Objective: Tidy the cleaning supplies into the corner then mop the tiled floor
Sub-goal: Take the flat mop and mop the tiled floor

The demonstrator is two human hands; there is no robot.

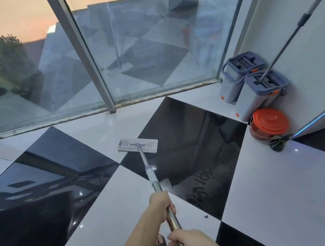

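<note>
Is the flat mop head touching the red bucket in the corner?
Apart. The head view shows bare black tile between the mop head and the red bucket.

Second mop handle (pixel 295 28) cut off top-right.

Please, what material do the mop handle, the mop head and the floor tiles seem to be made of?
Mop handle: probably metal, a polished silver tube with a sheen, with a grey plastic-looking collar. Mop head: flat plate of light grey, matte plastic by its look; any pad beneath is hidden. Floor tiles: glossy black and white, likely polished ceramic or stone, since they mirror the window frame.
</note>
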